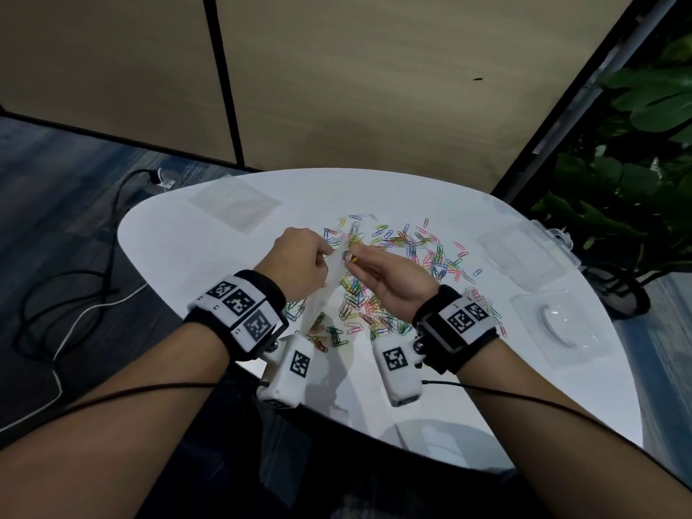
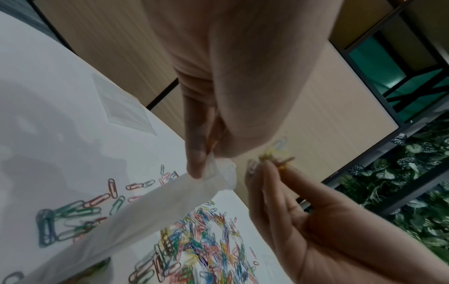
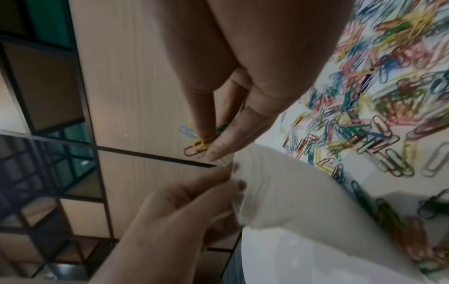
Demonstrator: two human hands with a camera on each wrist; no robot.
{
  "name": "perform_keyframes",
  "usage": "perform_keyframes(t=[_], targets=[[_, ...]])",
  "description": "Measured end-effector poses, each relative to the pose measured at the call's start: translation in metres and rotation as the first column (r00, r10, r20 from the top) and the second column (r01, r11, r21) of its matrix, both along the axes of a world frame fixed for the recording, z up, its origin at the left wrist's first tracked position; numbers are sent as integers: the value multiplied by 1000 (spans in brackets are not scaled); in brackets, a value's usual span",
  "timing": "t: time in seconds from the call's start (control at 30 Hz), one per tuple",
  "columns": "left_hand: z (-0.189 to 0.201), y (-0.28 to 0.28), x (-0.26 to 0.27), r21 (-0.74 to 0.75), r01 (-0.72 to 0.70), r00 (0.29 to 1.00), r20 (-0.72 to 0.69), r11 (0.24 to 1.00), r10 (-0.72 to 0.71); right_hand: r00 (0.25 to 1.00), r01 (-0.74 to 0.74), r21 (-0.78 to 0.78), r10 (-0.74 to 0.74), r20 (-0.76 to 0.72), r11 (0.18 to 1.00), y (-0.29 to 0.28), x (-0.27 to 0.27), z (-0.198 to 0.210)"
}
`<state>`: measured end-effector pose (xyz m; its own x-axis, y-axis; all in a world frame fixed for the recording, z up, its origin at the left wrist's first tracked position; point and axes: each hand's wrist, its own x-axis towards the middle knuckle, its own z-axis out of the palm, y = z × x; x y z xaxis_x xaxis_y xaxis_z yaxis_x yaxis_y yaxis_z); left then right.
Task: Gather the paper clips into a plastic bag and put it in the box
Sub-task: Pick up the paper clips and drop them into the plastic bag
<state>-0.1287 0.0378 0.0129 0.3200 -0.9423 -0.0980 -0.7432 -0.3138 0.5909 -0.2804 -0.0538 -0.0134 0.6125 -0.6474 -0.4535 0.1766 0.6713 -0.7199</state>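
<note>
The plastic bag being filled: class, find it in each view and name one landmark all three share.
Head: plastic bag at centre, hanging from the left hand.
Left wrist: centre to lower left.
Right wrist: lower right.
Shared landmark: paper clips pinched by right hand.

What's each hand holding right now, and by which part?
The left hand pinches the plastic bag by its top edge. The right hand pinches a small bunch of paper clips at its fingertips, beside the bag's mouth.
</note>
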Motion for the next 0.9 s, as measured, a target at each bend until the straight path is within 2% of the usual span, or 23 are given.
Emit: perform_keyframes(t=[0.07, 0.17, 0.27, 0.33, 0.4, 0.47, 0.53, 0.57, 0.6, 0.67, 0.73, 0.77, 0.83, 0.87, 0.9], targets=[[-1, -3, -8, -18, 17, 1000, 16, 1000, -16, 996, -32, -28, 30, -80, 999, 7, 5, 0], [0, -6, -19, -37, 28, 1000, 2, 999, -28, 971, -12, -116, -16, -237, 993, 15, 7, -4], [-1, -7, -28, -53, 40, 999, -20, 998, -41, 905, -33, -307, -102, -414, 951, 17, 8, -9], [-3, -8, -30, -28, 68, 998, -12, 997, -69, 804, -200, -477, -135, -579, 856, 17, 8, -9], [-3, -8, -28, -18, 70, 998, -2, 997, -70, 664, -455, -590, -187, -724, 667, 16, 9, -4], [1, -8, -23, -26, 63, 998, 8, 998, -63, 558, -665, -560, -169, -812, 494, 15, 15, 5], [7, -7, -16, -35, 41, 999, 9, 999, -41, 469, -786, -477, -124, -875, 394, 12, 24, 19], [9, -7, -12, -49, 19, 1000, 9, 999, -19, 459, -804, -469, -120, -880, 365, 9, 29, 28], [12, -7, -6, -67, -9, 1000, 11, 998, 10, 490, -796, -504, -129, -862, 335, 7, 33, 39], [16, -5, 8, -106, -82, 997, -9, 991, 82, 640, -694, -643, -131, -757, 323, 4, 39, 56], [19, 0, 26, -137, -157, 987, -38, 978, 153, 813, -471, -765, -119, -569, 440, -3, 42, 62], [21, 4, 36, -146, -187, 982, -42, 971, 183, 866, -360, -771, -119, -486, 525, -8, 43, 59], [26, 15, 54, -164, -234, 972, -52, 958, 229, 876, -289, -709, -120, -466, 643, -17, 46, 40], [28, 21, 62, -173, -253, 967, -58, 952, 247, 835, -354, -672, -105, -541, 650, -21, 49, 25], [30, 28, 70, -176, -275, 961, -64, 945, 268, 752, -489, -634, -79, -654, 599, -24, 53, 10]])
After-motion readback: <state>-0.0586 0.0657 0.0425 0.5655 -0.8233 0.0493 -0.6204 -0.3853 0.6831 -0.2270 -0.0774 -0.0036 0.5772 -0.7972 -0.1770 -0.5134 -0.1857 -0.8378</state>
